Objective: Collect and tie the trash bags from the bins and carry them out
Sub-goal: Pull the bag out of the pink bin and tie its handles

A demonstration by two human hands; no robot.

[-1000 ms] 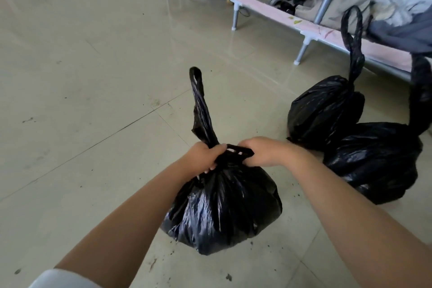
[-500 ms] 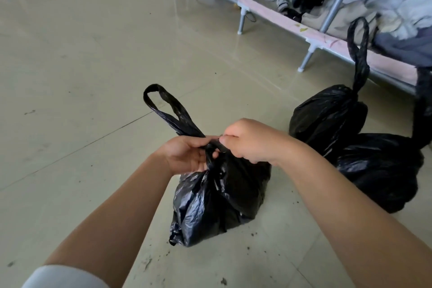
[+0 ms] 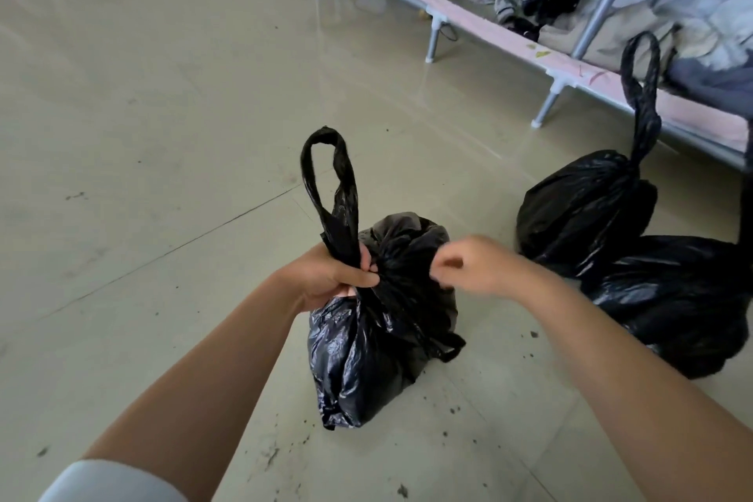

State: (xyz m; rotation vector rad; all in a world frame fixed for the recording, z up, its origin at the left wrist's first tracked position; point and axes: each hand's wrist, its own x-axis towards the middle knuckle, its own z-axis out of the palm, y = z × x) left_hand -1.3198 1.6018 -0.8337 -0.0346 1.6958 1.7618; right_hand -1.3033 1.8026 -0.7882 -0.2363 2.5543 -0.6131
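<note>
glossy tiled floor [image 3: 163,114], dirt specks, metal rack [image 3: 438,18]

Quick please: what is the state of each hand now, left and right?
Left hand: grips the handle loop of the trash bag.
Right hand: blurred, fingers curled; cannot tell whether it holds anything.

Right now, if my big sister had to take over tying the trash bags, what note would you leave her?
Left hand: grips the neck of the near trash bag, at the base of its upright handle loop.
Right hand: blurred, just right of the neck; I cannot tell if its fingers hold any plastic.
The near bag stands on the floor tiles between the arms. Its other handle hangs loose down the right side, so the knot is not finished.
Two more trash bags sit to the right by the metal rack; the farther one looks tied.
Left: finish this knot, then carry all three out.
</note>
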